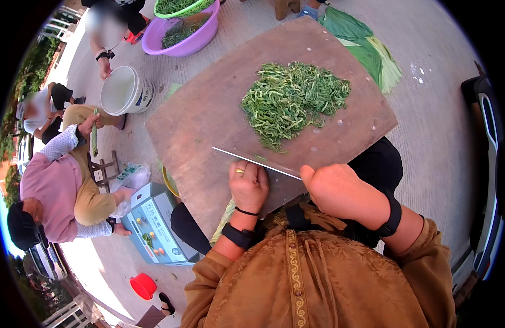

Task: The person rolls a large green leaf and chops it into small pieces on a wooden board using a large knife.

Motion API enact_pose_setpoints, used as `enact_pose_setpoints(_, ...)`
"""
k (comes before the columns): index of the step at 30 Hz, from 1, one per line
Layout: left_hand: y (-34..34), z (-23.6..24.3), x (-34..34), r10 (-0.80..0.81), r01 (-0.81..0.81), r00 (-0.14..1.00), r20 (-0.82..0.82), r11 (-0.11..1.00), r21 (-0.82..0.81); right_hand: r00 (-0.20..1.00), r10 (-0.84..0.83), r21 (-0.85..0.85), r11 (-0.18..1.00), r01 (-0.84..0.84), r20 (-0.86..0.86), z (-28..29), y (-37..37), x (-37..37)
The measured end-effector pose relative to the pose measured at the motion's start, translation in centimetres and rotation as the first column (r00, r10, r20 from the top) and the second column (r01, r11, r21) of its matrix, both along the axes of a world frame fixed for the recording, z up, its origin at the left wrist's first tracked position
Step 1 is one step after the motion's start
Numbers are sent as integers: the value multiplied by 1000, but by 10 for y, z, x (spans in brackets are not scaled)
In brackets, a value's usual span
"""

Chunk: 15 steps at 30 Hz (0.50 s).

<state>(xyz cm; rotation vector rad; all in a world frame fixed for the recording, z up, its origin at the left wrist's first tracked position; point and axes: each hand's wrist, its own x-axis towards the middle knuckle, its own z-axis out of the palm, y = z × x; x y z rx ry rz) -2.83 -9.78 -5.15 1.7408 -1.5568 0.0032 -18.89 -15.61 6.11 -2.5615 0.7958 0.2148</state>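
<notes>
A knife [257, 163] is seen nearly edge-on as a thin bright line across the near part of a brown wooden board [203, 115]. My right hand [334, 188] is closed around its handle, which the fingers hide. Just on the near side of the blade, my left hand [248, 185] is curled down on the board. A pale green rolled leaf [225, 218] runs up beneath this hand and wrist; the gripped part is hidden. Beyond the blade lies a large heap of shredded green leaves [293, 101]. One small green shred [260, 157] rests beside the blade.
Large whole leaves [367, 46] lie past the board's far right corner. A purple basin [181, 41], a white bucket [120, 90], a printed box [156, 227] and a red bowl [143, 286] stand to the left. Several people sit nearby; one person's hand holds a green roll [95, 134].
</notes>
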Motion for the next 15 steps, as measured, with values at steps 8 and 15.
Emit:
enact_pose_setpoints(8, 6, 5, 3, -5, 4, 1000, 27, 1000, 23, 978, 37, -109, 994, -15, 205, -22, 3, 14)
enact_pose_setpoints(15, 5, 8, 4, -33, 34, 999, -31, 999, 25, 967, -93, -173, 975, 136, 236, -15, -7, 2)
